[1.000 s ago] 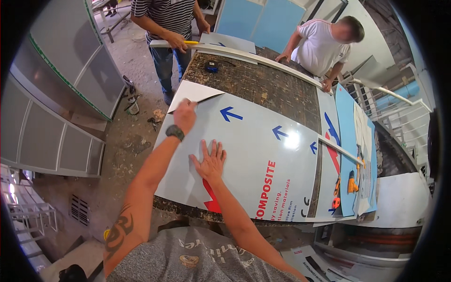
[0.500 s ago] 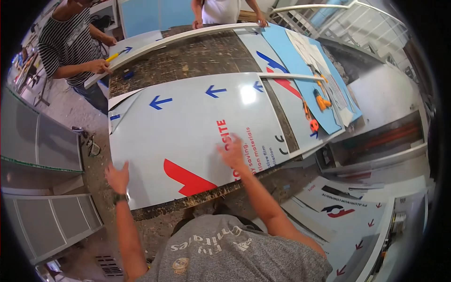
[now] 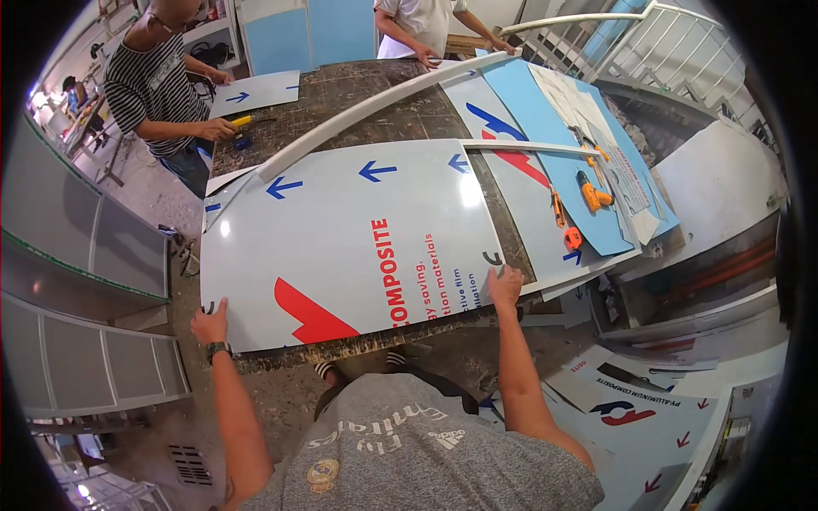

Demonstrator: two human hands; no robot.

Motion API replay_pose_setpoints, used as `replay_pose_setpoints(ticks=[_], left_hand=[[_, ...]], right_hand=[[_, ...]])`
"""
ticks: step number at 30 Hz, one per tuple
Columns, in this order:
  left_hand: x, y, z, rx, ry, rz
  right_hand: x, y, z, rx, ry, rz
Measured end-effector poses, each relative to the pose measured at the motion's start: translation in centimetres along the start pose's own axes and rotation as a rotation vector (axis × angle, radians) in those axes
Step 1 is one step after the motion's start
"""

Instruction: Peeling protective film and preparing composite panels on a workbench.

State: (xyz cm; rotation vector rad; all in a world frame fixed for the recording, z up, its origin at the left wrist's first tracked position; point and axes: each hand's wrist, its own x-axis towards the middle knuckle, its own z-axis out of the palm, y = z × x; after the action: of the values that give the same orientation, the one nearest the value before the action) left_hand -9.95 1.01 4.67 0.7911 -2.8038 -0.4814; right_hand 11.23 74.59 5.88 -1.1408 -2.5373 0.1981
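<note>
A large silver-grey aluminium composite panel (image 3: 247, 247) with blue arrows and red print lies flat on the worn dark workbench (image 3: 328, 106). My left hand (image 3: 210, 323) grips its left edge near the front corner, thumb over the top face. On the opposite edge my right hand (image 3: 504, 286) is closed around the panel's near right side. The fingers under the panel are hidden. A long white metal bar (image 3: 358, 111) slants across the bench, its near end at the panel's far left corner.
A person in a striped shirt (image 3: 158, 81) holds a yellow-handled tool (image 3: 242, 121) at the far left. Another person in white (image 3: 417, 25) holds the bar's far end. An orange drill (image 3: 593, 192) and an orange tape measure (image 3: 572, 239) rest on the right-hand sheets (image 3: 520, 192).
My right hand has moved from above the panel to its right edge. My left hand has closed on the left edge. The bar's left end has swung nearer, away from the striped-shirted person's hand.
</note>
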Motion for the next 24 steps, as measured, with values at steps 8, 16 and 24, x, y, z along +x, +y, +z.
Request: replay_pose_setpoints(ticks=[8,16,24], left_hand=[[2.3,0.3,0.9,0.153,-0.118,-0.002],[3.2,-1.3,0.4,0.142,-0.169,-0.03],[0.6,2.4,-2.9,0.027,-0.198,-0.088]], right_hand=[[0.5,0.8,-0.9,0.101,-0.049,0.014],[1.0,-0.3,-0.1,0.1,-0.082,0.017],[1.7,2.5,1.7,0.069,-0.039,-0.03]])
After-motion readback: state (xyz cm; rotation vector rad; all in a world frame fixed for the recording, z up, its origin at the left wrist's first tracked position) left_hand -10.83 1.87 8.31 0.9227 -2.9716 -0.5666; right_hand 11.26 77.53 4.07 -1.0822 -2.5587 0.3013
